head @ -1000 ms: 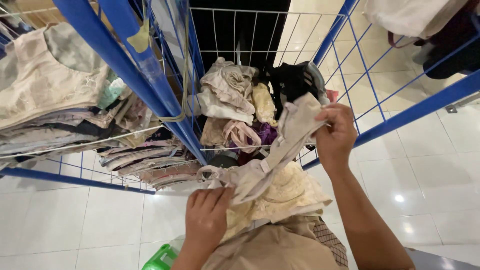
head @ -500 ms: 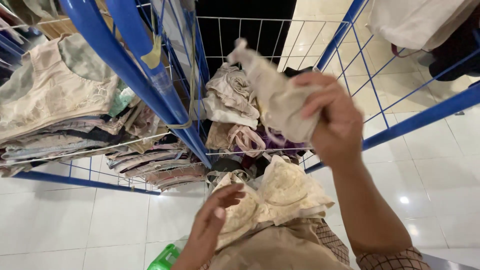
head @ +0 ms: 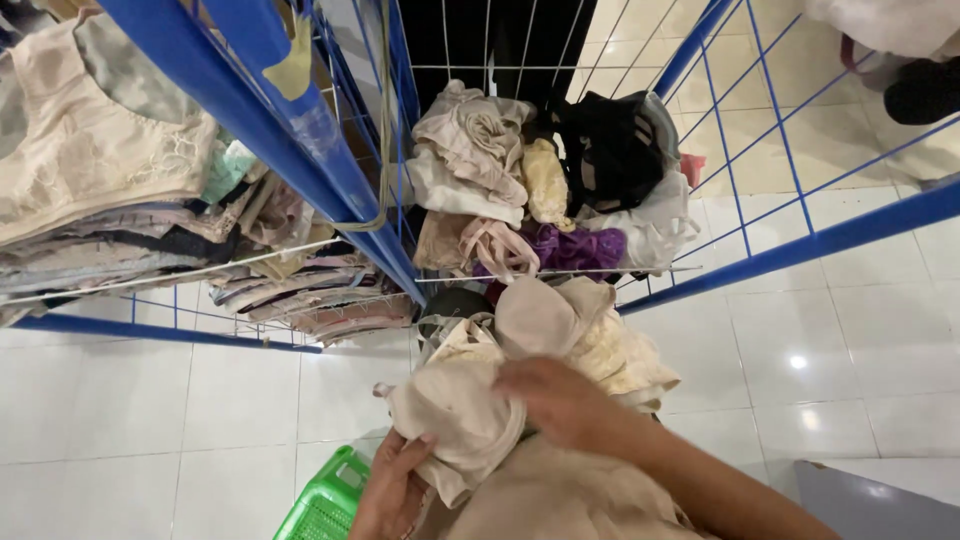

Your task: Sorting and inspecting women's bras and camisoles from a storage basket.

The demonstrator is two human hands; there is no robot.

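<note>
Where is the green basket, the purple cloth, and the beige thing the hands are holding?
green basket (head: pixel 325 508): head view, on its mesh side wall.
purple cloth (head: pixel 580 250): head view, on its crumpled middle.
beige garment (head: pixel 455 415): head view, on the rounded part between the left hand (head: pixel 392 492) and the right hand (head: pixel 562 402).

Both the left hand (head: pixel 392 495) and the right hand (head: pixel 560 402) are bare, without gloves or rings, and the right forearm shows no sleeve.

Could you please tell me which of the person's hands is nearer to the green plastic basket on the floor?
The left. The left hand grips the lower edge of the beige garment right beside the green basket. The right hand lies on the garment, higher and further right.
</note>
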